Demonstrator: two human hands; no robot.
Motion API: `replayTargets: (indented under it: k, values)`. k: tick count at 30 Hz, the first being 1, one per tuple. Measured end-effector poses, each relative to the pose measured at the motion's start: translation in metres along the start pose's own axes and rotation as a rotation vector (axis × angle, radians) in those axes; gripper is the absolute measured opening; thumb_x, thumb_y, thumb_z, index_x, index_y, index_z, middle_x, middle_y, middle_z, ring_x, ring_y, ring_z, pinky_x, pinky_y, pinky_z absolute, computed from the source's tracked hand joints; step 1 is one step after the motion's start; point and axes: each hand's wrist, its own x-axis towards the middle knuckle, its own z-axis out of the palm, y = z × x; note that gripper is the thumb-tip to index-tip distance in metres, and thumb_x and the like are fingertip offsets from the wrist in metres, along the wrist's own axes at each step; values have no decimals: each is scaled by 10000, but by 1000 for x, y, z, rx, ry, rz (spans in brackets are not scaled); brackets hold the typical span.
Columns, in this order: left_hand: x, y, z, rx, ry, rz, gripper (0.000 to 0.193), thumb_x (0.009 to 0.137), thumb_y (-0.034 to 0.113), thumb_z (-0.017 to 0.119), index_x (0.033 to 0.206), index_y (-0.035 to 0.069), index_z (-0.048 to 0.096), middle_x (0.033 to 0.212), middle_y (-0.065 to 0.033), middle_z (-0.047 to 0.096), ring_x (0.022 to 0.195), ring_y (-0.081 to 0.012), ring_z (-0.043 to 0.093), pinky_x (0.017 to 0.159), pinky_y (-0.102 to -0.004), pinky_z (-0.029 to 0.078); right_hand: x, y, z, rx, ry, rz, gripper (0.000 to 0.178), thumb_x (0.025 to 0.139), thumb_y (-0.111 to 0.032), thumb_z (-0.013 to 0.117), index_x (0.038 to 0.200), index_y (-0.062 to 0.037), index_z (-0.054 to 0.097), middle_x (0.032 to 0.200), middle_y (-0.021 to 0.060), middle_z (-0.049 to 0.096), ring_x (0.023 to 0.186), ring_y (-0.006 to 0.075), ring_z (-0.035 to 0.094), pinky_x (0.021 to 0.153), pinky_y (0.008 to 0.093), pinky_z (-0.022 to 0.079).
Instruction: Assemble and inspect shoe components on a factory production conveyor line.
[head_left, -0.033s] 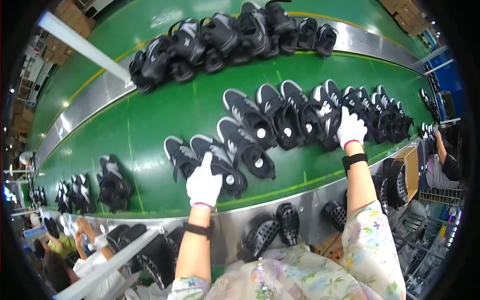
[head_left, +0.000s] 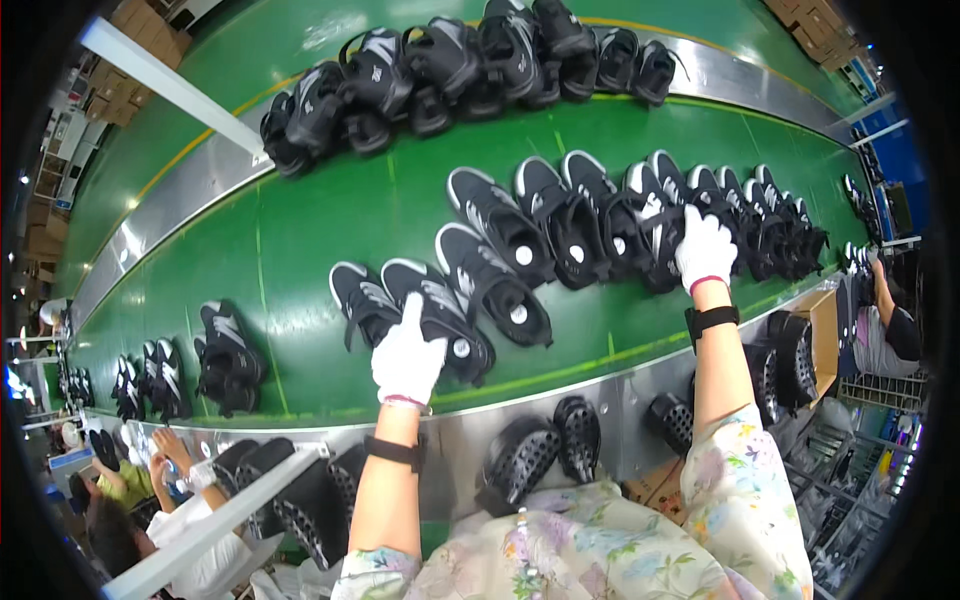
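My left hand [head_left: 408, 355], in a white glove, lies at the heel end of a black sneaker [head_left: 418, 285] with grey stripes and a white sole edge. Its index finger is stretched along the shoe's opening; the other fingers are partly hidden. To the left is another black sneaker [head_left: 352, 285], and to the right a sneaker [head_left: 465, 255] with a white round label inside. My right hand [head_left: 706, 250], also gloved, rests over the heel area of a black sneaker [head_left: 657, 240], index finger extended and the others slightly bent. No shoe is lifted.
The sneakers stand in a slanting row on a green belt [head_left: 320, 220]. Along its far metal edge are several heaped black shoes [head_left: 380, 80]. Black studded shoe moulds [head_left: 525, 455] line the near edge. Metal posts [head_left: 170, 85] rise at left; co-workers [head_left: 185, 530] sit at lower left.
The near sneakers and the shoe moulds appear slightly higher in the picture. Both hands stay over the same shoes.
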Motion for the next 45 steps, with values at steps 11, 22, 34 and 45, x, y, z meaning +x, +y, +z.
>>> replayTargets:
  k: [11,22,34,45]
  values:
    - [-167,25,21,-71,15,410,692,848,455,693,1347,6,525,1246,-254,604,1086,-392,618,901,-464,524,-229,-18,-87,970,12,-576,144,865,-158,660,987,-81,664,874,147,660,824,346,654,782,436,535]
    - [-192,2,61,-158,-274,-119,1048,863,655,558,1545,-29,151,1313,-326,533,1045,-446,646,900,-472,521,-343,-11,-15,600,-269,-795,273,855,-146,568,1125,-109,582,1004,151,566,910,331,604,721,454,529]
    - [-209,-18,55,-319,-275,-320,1113,852,682,570,1540,-62,111,1308,-360,532,1134,-457,609,971,-475,483,-341,-64,-43,479,-320,-1122,210,862,-174,563,1062,-112,580,933,145,549,850,317,589,670,452,504]
    - [-216,-32,10,-693,107,0,738,905,385,699,1456,-10,407,1330,-262,563,1158,-365,613,992,-430,480,-283,-34,-135,668,-493,-1080,298,754,-50,617,1048,-84,586,961,191,537,845,396,594,683,494,509]
